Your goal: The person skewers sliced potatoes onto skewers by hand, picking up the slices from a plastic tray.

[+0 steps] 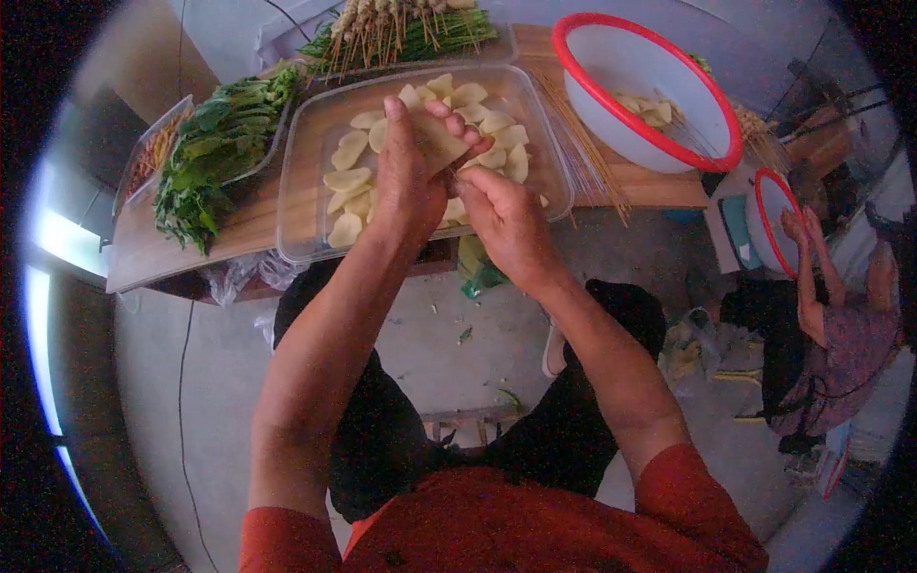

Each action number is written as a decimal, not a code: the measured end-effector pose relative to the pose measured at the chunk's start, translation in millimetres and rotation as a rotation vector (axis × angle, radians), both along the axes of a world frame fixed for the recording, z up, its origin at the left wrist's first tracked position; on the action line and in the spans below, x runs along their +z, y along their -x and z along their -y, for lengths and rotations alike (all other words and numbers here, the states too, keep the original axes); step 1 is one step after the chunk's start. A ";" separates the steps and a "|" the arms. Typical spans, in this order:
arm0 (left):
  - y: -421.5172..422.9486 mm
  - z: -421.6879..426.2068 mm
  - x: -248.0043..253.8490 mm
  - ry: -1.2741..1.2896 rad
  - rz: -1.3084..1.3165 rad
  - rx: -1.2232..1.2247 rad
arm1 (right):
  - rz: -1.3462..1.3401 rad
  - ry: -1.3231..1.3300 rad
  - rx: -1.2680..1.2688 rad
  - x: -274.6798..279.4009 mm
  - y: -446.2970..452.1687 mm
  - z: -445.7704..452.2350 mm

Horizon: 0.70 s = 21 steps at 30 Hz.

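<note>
My left hand (409, 167) is closed around a pale potato slice (439, 143), with the thumb up and the fingertips curled over its far side. Against the lower edge of that slice, my right hand (506, 215) pinches the end of a thin bamboo skewer, mostly hidden by the fingers. Both hands are above a clear plastic tray (296, 210), in which many pale potato slices (349, 180) lie spread out. Just right of the tray, a bundle of bare bamboo skewers (583, 143) rests on the wooden table (659, 186).
A white basin with a red rim (642, 124) holds more slices. Leafy greens (224, 143) fill a container at left. Filled skewers (387, 24) lie on greens at the back. Another person (841, 334) sits at right beside a second red-rimmed basin (776, 224).
</note>
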<state>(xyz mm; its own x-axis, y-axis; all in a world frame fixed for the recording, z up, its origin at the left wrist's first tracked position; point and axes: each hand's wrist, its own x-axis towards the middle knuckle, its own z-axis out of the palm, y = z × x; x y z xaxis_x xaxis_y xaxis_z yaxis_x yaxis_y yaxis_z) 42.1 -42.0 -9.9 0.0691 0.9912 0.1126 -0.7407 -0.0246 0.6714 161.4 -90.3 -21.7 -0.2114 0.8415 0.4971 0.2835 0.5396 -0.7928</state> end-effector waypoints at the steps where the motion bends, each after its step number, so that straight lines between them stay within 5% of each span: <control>1: 0.1 0.6 0.4 0.006 -0.006 0.001 | 0.000 0.000 0.001 -0.8 0.2 -0.5; 15: 7.5 -4.5 3.2 0.028 -0.047 -0.009 | 0.032 0.032 -0.026 -2.0 4.1 -2.5; 17: 21.3 -12.4 1.8 -0.063 0.171 -0.187 | 0.077 0.047 -0.043 5.1 1.3 4.4; 21: 38.1 -9.8 22.9 -0.013 0.107 0.025 | 0.179 -0.133 -0.083 -0.2 -4.3 17.9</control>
<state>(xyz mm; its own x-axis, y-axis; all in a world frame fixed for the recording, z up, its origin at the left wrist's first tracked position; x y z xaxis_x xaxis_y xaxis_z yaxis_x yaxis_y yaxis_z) 3.9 -32.2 13.0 0.0314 0.9909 0.1308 -0.8070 -0.0520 0.5883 165.6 -108.2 -21.8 -0.2385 0.7892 0.5660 0.4610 0.6050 -0.6492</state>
